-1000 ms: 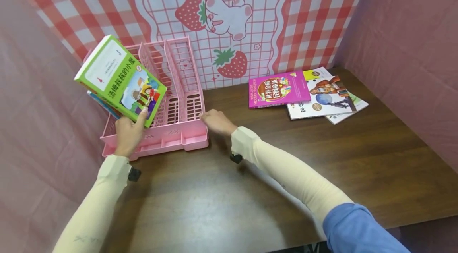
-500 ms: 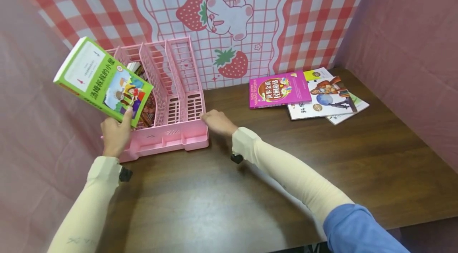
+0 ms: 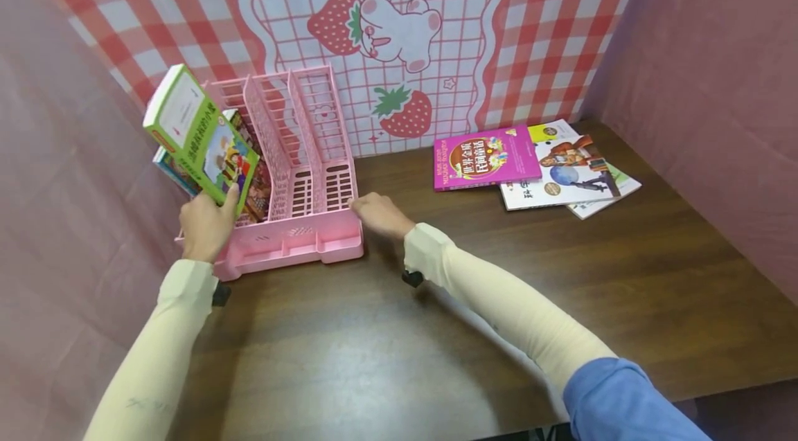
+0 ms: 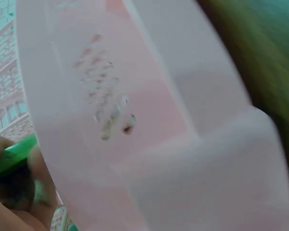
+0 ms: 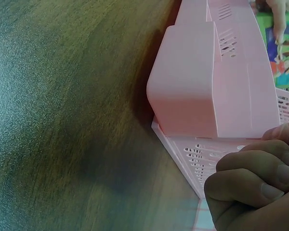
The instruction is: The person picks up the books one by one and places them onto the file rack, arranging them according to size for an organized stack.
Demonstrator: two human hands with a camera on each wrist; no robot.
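My left hand point(image 3: 207, 228) grips the lower edge of a thick green book point(image 3: 206, 126), its thumb on the cover. The book leans to the left, tilted, at the left side of a pink desktop book rack point(image 3: 299, 228). Behind and beside it, a blue-edged book point(image 3: 176, 171) and a brown-red patterned book point(image 3: 260, 193) show in the rack. My right hand point(image 3: 380, 214) holds the rack's front right corner; in the right wrist view its fingers are curled, with the thumb at the rim. Whether the green book's lower end touches the rack is hidden.
A magenta book point(image 3: 488, 157) overlaps a white-covered book point(image 3: 564, 174) and other books at the back right of the wooden table point(image 3: 474, 302). Two right-hand rack compartments show their slotted floors. A checked strawberry cloth point(image 3: 399, 32) hangs behind.
The left hand has swung the green book leftward, then back to the right, and turned its cover more edge-on. The right hand stays at the rack's corner.
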